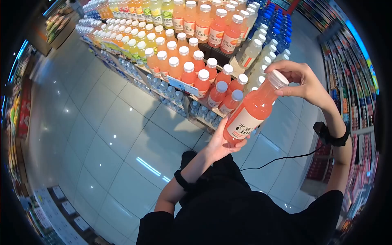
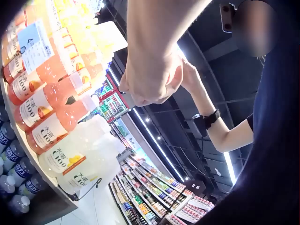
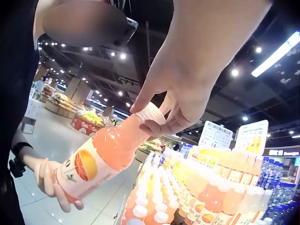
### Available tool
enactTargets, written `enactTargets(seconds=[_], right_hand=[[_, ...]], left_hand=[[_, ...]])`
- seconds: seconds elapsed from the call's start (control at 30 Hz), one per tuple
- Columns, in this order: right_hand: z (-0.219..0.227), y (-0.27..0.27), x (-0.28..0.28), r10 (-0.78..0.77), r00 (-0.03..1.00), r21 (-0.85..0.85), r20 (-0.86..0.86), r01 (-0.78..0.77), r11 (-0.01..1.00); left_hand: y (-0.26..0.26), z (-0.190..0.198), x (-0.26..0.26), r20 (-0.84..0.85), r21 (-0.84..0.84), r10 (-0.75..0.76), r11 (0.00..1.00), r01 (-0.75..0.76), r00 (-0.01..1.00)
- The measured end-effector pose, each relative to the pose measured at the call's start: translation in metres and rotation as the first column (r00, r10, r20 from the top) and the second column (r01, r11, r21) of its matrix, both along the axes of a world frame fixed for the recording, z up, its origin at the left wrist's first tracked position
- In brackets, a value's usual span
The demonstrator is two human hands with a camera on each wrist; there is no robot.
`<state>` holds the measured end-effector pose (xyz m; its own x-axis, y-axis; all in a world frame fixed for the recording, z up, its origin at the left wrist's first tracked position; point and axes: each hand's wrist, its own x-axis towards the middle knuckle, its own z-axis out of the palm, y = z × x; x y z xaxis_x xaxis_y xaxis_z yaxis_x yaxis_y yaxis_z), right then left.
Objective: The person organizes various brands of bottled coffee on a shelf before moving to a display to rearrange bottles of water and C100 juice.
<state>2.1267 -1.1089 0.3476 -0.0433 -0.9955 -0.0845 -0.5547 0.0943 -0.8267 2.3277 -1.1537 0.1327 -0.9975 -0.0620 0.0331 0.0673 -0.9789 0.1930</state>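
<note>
Pink juice bottle (image 1: 254,111) held tilted in front of the drinks display (image 1: 183,49), clear of its rows, cap end up and away from the body. Left hand (image 1: 220,143) cupped under the base, fingers curled around the label end. Right hand (image 1: 300,79) pinching the white cap (image 1: 279,77), thumb and fingertips closed narrow around it. Matching bottles packed on the display just behind.
</note>
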Motion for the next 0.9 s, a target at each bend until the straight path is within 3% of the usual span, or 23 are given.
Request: enactTargets(seconds=[0.1, 0.23, 0.43, 0.57, 0.63, 0.9], right_hand=[[0.015, -0.001, 0.023, -0.017, 0.988, -0.023, -0.153, 0.014, 1.0], [0.031, -0.007, 0.026, -0.181, 0.96, -0.182, -0.215, 0.143, 0.973], [0.043, -0.065, -0.006, -0.292, 0.739, -0.267, -0.607, 0.156, 0.951], [0.019, -0.118, -0.034, -0.277, 0.671, -0.309, -0.688, 0.075, 0.948], [0.009, -0.142, -0.036, -0.299, 0.709, -0.304, -0.638, 0.126, 0.944], [-0.056, -0.224, -0.063, -0.214, 0.728, -0.27, -0.651, 0.041, 0.962]], left_hand=[[-0.014, 0.013, 0.02, 0.26, -0.333, 0.073, 0.943, 0.018, 0.963], [-0.036, -0.008, 0.051, 0.324, -0.549, 0.183, 0.835, 0.027, 0.928], [-0.05, -0.032, 0.076, 0.338, -0.508, 0.301, 0.856, -0.097, 0.892], [-0.054, -0.042, 0.085, 0.353, -0.481, 0.433, 0.844, -0.236, 0.829], [-0.061, -0.049, 0.088, 0.363, -0.473, 0.477, 0.834, -0.284, 0.8], [-0.075, -0.06, 0.088, 0.389, -0.463, 0.594, 0.787, -0.408, 0.704]])
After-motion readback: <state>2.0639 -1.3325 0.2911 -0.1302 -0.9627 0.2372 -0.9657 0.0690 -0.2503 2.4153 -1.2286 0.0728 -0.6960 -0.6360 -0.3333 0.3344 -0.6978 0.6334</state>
